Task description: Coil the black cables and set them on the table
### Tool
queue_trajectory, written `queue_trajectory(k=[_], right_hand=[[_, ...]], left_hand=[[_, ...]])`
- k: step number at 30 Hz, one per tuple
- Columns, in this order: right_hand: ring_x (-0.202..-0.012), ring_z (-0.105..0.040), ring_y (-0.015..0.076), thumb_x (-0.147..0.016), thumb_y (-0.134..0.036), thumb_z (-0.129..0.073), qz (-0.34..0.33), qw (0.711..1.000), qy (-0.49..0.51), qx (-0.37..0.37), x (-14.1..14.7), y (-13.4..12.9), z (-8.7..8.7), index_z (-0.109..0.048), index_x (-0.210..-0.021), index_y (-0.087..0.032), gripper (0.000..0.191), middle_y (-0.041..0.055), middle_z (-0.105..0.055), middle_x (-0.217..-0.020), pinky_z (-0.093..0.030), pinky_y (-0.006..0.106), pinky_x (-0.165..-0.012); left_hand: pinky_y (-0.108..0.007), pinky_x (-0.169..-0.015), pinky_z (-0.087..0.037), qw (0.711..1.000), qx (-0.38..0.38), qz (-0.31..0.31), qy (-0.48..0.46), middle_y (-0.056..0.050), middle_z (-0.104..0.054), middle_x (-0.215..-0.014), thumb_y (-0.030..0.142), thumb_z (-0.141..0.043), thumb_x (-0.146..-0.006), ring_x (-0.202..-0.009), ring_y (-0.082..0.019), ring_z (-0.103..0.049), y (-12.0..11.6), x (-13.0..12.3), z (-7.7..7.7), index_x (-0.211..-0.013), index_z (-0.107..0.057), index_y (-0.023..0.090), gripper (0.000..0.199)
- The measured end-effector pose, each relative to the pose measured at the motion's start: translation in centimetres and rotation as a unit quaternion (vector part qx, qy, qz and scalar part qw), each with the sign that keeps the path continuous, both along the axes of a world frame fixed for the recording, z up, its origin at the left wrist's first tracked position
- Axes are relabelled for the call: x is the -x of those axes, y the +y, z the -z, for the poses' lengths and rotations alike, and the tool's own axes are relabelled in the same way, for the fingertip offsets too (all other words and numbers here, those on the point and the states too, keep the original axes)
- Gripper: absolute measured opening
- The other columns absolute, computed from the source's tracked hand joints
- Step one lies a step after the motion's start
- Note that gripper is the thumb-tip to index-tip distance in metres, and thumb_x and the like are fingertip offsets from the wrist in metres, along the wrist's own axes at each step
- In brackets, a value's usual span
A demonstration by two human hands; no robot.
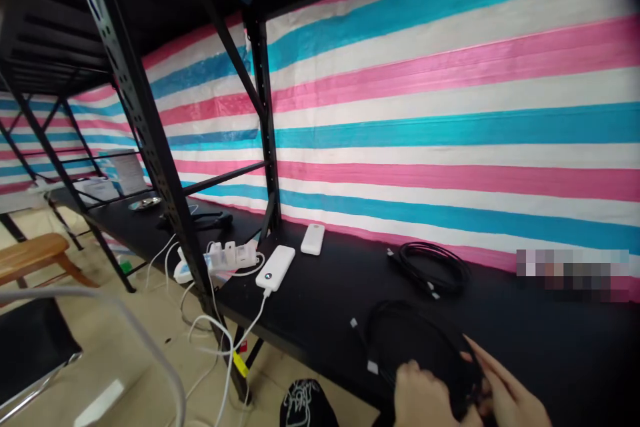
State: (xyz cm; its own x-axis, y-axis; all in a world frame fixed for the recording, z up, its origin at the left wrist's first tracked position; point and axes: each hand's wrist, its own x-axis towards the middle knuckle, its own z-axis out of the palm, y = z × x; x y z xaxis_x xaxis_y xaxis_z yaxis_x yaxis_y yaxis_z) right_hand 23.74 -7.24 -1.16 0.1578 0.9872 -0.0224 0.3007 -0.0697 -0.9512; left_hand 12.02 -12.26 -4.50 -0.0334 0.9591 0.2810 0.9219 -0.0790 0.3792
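Observation:
A coiled black cable (pixel 425 310) lies at the near edge of the black shelf, its two silver plugs sticking out to the left. My left hand (pixel 423 395) is closed on the near side of the loop, fingers curled with knuckles up. On the right side of the same loop, my right hand (pixel 513 390) grips the cable between thumb and fingers. Both hands are close together at the bottom of the view, and the exact fingertip contact is partly hidden. Just beyond lies a second coiled black cable (pixel 434 268), untouched.
A white power bank (pixel 276 268) with a white cable plugged in and another white power bank (pixel 313 239) rest on the shelf (pixel 320 307). A white power strip (pixel 225 257) sits by a black rack post (pixel 165 173). White cords hang over the edge. A stool and chair stand left.

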Motion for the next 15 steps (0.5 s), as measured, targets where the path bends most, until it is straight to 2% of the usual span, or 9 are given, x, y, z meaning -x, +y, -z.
queue_trajectory(k=[4, 6, 8, 10, 12, 13, 15], right_hand=[[-0.034, -0.050, 0.0155, -0.069, -0.032, -0.046, 0.009, 0.999, -0.002, -0.043, 0.4, 0.0, 0.1, -0.064, -0.111, -0.009, 0.051, 0.0020, -0.061, -0.049, -0.043, 0.026, -0.040], [-0.033, -0.050, 0.0164, -0.072, -0.035, -0.046, 0.015, 0.998, -0.029, -0.053, 0.7, -0.2, 0.0, -0.063, -0.113, -0.008, 0.052, -0.0010, -0.053, -0.038, -0.042, 0.026, -0.040], [-0.033, -0.049, 0.0164, -0.073, -0.041, -0.048, 0.025, 0.997, -0.059, -0.046, 1.2, -0.5, -0.1, -0.061, -0.115, -0.010, 0.054, -0.0021, -0.052, -0.037, -0.041, 0.026, -0.039], [-0.033, -0.050, 0.0153, -0.072, -0.045, -0.049, 0.026, 0.996, -0.069, -0.041, 1.6, -0.9, -0.3, -0.061, -0.115, -0.011, 0.056, 0.0018, -0.063, -0.050, -0.041, 0.026, -0.038], [-0.037, -0.052, 0.0138, -0.071, -0.045, -0.050, 0.015, 0.996, -0.059, -0.060, 2.0, -1.2, -0.6, -0.062, -0.112, -0.009, 0.056, 0.0092, -0.070, -0.079, -0.041, 0.025, -0.037], [-0.039, -0.053, 0.0137, -0.071, -0.047, -0.050, 0.004, 0.996, -0.053, -0.074, 2.2, -1.3, -0.7, -0.063, -0.108, -0.009, 0.055, 0.0108, -0.070, -0.083, -0.042, 0.025, -0.038], [-0.041, -0.054, 0.0138, -0.072, -0.047, -0.050, -0.008, 0.995, -0.049, -0.089, 2.4, -1.5, -0.8, -0.067, -0.100, -0.011, 0.049, 0.0099, -0.070, -0.080, -0.041, 0.024, -0.038]], left_hand=[[-0.044, -0.072, -0.047, 1.000, -0.002, 0.012, -0.009, -0.019, -0.068, -0.073, 0.047, -0.050, -0.073, -0.078, -0.031, -0.062, -0.4, 0.5, -1.1, -0.078, -0.073, 0.009, 0.045], [-0.042, -0.070, -0.047, 1.000, -0.023, 0.013, -0.005, -0.018, -0.068, -0.072, 0.045, -0.049, -0.076, -0.078, -0.031, -0.062, -0.6, 0.7, -1.3, -0.077, -0.072, 0.009, 0.043], [-0.040, -0.070, -0.046, 0.999, -0.051, 0.019, -0.004, -0.016, -0.067, -0.070, 0.041, -0.047, -0.079, -0.078, -0.029, -0.062, -0.9, 0.9, -1.6, -0.075, -0.072, 0.010, 0.039], [-0.038, -0.068, -0.046, 0.997, -0.076, 0.018, -0.003, -0.014, -0.067, -0.069, 0.036, -0.045, -0.081, -0.075, -0.026, -0.062, -1.4, 1.1, -1.9, -0.072, -0.071, 0.012, 0.036], [-0.036, -0.066, -0.045, 0.995, -0.098, 0.015, 0.009, -0.012, -0.067, -0.068, 0.033, -0.045, -0.083, -0.074, -0.025, -0.061, -1.8, 1.3, -2.4, -0.070, -0.069, 0.012, 0.034], [-0.035, -0.065, -0.045, 0.994, -0.110, 0.014, 0.019, -0.011, -0.067, -0.067, 0.031, -0.044, -0.083, -0.072, -0.025, -0.061, -1.9, 1.4, -2.5, -0.068, -0.069, 0.013, 0.034], [-0.033, -0.064, -0.044, 0.990, -0.135, 0.013, 0.034, -0.010, -0.066, -0.065, 0.028, -0.044, -0.084, -0.070, -0.023, -0.061, -2.1, 1.4, -2.8, -0.066, -0.068, 0.013, 0.033]])
